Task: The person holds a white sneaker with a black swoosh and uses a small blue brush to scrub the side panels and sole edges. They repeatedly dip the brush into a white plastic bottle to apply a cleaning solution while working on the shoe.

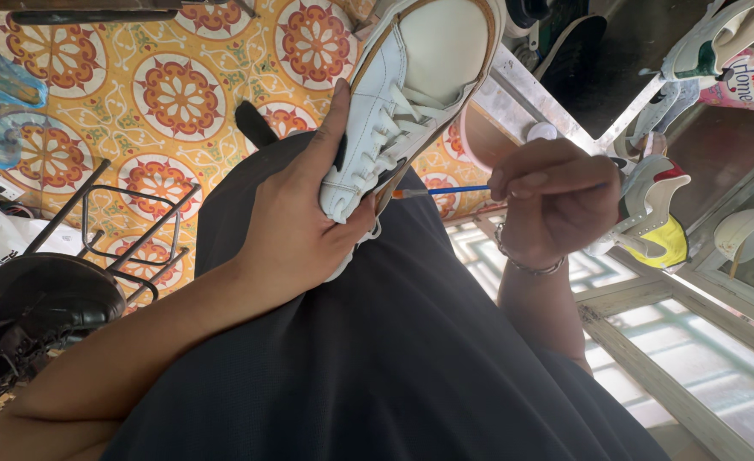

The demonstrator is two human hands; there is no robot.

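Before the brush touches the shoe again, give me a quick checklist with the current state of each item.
1. Left hand grips the white shoe at the laced upper: ok.
2. Shoe steadied against the lap, sole side turned up: ok.
3. Right hand pinches the blue brush, fingers closed on the handle: ok.
4. Orange brush tip points at the shoe's side edge, close to it: ok; actual contact cannot tell.
5. Glue or paint loaded on the tip: cannot tell.
6. Left thumb sits near the brush tip and might get smeared: not ok, probably worth shifting.
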